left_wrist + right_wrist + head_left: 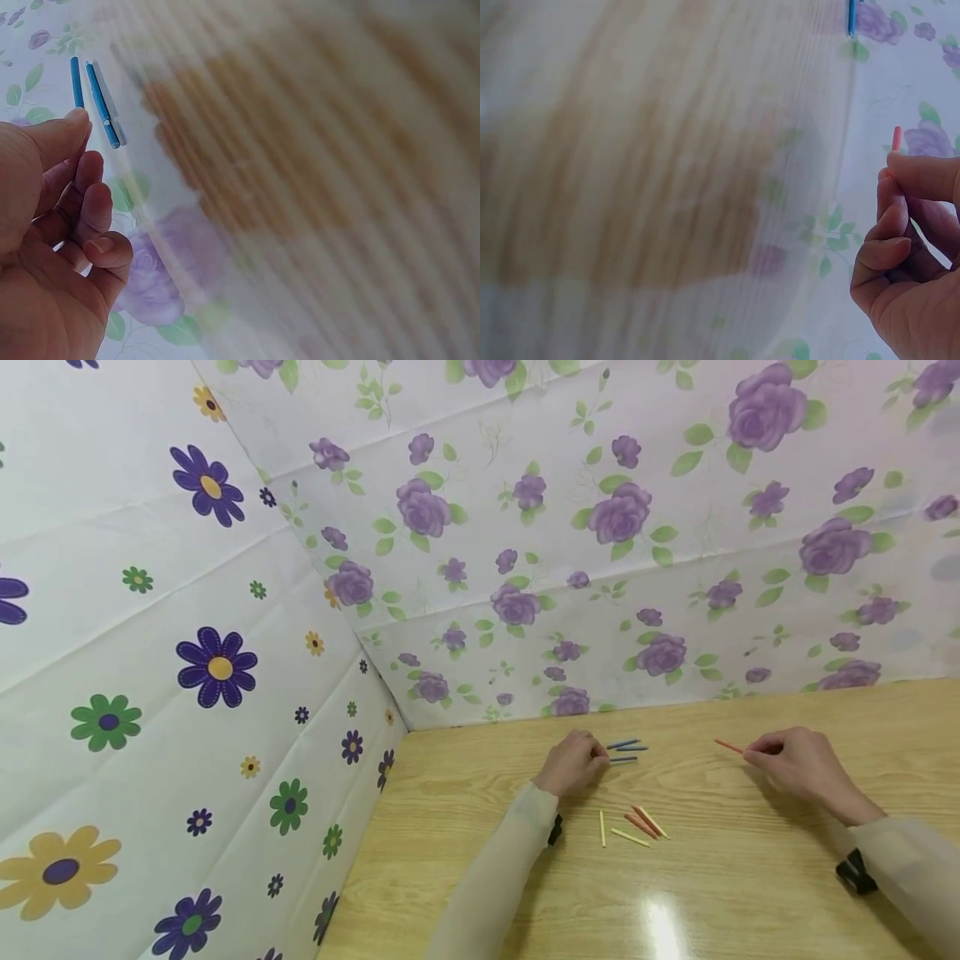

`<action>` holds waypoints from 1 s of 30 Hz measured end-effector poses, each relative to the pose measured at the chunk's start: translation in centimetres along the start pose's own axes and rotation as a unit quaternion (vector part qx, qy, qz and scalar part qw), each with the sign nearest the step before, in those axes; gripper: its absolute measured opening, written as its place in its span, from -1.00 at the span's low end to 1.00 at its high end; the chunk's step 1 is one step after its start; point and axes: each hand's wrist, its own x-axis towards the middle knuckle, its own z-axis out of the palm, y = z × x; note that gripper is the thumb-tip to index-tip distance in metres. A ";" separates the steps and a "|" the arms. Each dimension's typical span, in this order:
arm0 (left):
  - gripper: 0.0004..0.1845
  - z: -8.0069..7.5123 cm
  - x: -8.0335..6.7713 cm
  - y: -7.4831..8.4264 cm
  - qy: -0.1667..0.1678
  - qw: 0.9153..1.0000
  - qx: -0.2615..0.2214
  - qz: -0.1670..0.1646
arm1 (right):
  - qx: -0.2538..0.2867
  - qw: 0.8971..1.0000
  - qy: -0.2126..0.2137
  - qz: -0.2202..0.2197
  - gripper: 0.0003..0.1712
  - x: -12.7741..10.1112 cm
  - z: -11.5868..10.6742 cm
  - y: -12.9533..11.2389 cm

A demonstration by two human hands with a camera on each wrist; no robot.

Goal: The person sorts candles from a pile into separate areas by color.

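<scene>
The table (750,877) looks like light wood with a smooth, glossy finish that reflects a lamp. The walls (570,527) seem covered with matt printed cloth or film, slightly creased. The small sticks (633,827) look smooth, perhaps plastic. The sleeves (495,877) are thin, half-transparent cloth.
</scene>
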 end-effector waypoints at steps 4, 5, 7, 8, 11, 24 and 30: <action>-0.80 -0.1 0.5 -0.1 0.004 1.000 -0.001 0.002 | -0.005 1.000 0.004 -0.007 -0.76 0.4 0.1 0.1; -0.80 -0.1 0.6 -0.1 0.006 1.000 -0.003 0.003 | -0.005 1.000 0.005 -0.008 -0.77 0.5 0.2 0.2; -0.81 -0.1 0.9 -0.1 0.007 1.000 -0.007 0.004 | -0.005 1.000 0.006 -0.010 -0.77 0.7 0.3 0.3; -0.82 0.0 1.0 -0.1 0.007 1.000 -0.008 0.004 | -0.004 1.000 0.006 -0.009 -0.77 0.9 0.3 0.3; -0.83 0.0 1.2 0.0 0.003 1.000 -0.010 0.002 | 0.001 1.000 -0.002 -0.001 -0.76 1.2 0.4 0.5; -0.81 0.1 1.8 0.1 -0.006 1.000 0.004 0.003 | 0.000 1.000 -0.019 0.008 -0.83 2.6 0.9 0.6; -0.80 0.2 2.0 -0.2 -0.009 1.000 0.006 -0.005 | 0.000 1.000 -0.026 0.001 -0.85 3.2 1.3 0.6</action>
